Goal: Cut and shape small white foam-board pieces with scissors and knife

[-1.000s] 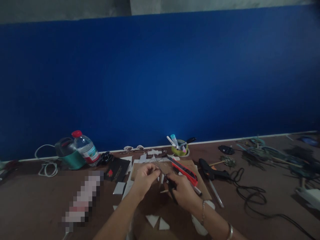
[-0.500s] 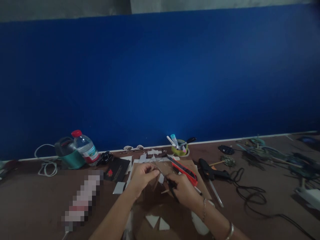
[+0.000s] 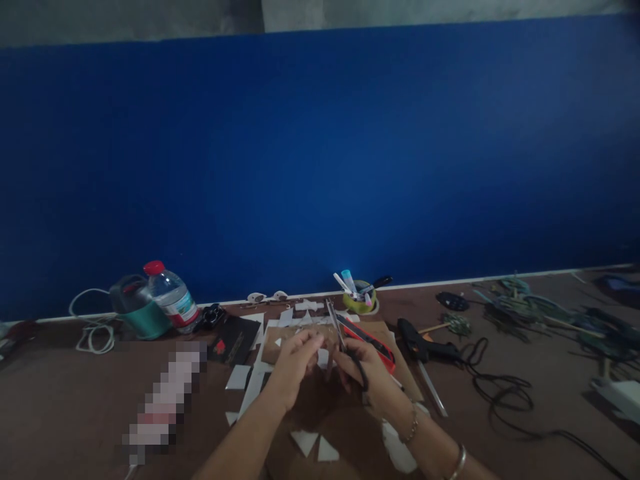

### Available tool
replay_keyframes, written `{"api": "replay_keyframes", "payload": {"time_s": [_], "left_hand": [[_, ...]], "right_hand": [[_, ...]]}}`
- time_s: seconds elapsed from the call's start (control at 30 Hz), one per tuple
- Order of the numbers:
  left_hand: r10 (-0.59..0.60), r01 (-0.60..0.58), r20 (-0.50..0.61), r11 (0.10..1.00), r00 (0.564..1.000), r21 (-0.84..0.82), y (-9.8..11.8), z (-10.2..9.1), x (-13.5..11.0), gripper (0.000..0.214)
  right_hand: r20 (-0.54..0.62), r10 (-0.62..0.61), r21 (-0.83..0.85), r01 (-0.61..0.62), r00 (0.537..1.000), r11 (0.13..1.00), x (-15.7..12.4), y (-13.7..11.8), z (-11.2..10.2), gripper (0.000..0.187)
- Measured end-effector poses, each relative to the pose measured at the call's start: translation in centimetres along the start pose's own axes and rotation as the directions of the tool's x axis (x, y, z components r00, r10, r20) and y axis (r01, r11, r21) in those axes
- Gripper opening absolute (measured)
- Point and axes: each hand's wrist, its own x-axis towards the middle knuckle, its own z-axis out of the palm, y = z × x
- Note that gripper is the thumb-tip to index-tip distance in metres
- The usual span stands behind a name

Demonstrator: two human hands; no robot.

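My right hand (image 3: 367, 377) grips black-handled scissors (image 3: 345, 347), their blades pointing up and away over the brown board (image 3: 345, 427). My left hand (image 3: 295, 363) is closed in a pinch on a small white paper piece (image 3: 323, 358), held right beside the blades. Both hands meet above the middle of the board. White paper triangles (image 3: 315, 445) lie on the board below my wrists, and more white scraps (image 3: 250, 373) lie to the left.
A red utility knife (image 3: 373, 341) and a black glue gun (image 3: 425, 343) with its cable (image 3: 505, 393) lie to the right. A water bottle (image 3: 173, 297), a teal spool (image 3: 137, 310) and a cup of pens (image 3: 357, 297) stand along the blue wall. Dark wire pieces clutter the far right.
My right hand turned the scissors so the blades point upward instead of slanting left. Both hands drew closer together, with the paper piece now between them.
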Motion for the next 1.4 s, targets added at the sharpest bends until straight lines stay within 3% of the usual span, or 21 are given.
{"api": "replay_keyframes", "payload": {"time_s": [0.13,0.37,0.6,0.77,1.0,1.17,1.27,1.4], "left_hand": [[-0.066,0.076,0.053,0.974,0.996,-0.212,-0.3,-0.2,0.4,0.027],[0.004,0.027,0.161,0.982,0.987,-0.189,-0.7,-0.1,0.7,0.034],[0.062,-0.049,0.094,0.989,0.994,-0.141,-0.6,-0.4,0.7,0.04],[0.119,-0.119,0.015,0.993,0.993,-0.019,-0.5,-1.0,0.9,0.036],[0.192,-0.183,-0.053,0.973,0.98,0.138,0.2,-0.9,1.6,0.035],[0.251,-0.231,-0.026,0.921,0.968,0.314,-0.2,-1.4,2.0,0.036],[0.232,-0.217,-0.017,0.928,0.972,0.302,-1.2,-2.3,1.8,0.035],[0.224,-0.216,0.009,0.927,0.975,0.308,-3.0,-3.3,1.1,0.031]], "right_hand": [[-0.031,-0.008,0.071,0.01,0.999,0.997,0.4,0.5,-0.4,0.038],[-0.074,0.0,0.136,0.01,0.997,0.991,0.7,0.8,-0.6,0.035],[-0.082,-0.027,0.062,0.032,0.996,0.998,1.3,1.4,-1.1,0.039],[-0.056,-0.032,-0.042,0.029,0.998,0.999,1.3,1.3,-1.2,0.04],[-0.023,-0.058,-0.049,0.057,0.998,0.997,1.2,1.0,-1.1,0.038],[0.063,-0.028,-0.292,0.045,0.998,0.955,1.7,1.8,-1.6,0.029],[0.137,-0.05,-0.468,0.109,0.989,0.877,1.5,1.6,-1.7,0.02],[0.138,-0.121,-0.565,0.178,0.983,0.806,1.0,1.2,-1.5,0.008]]}}
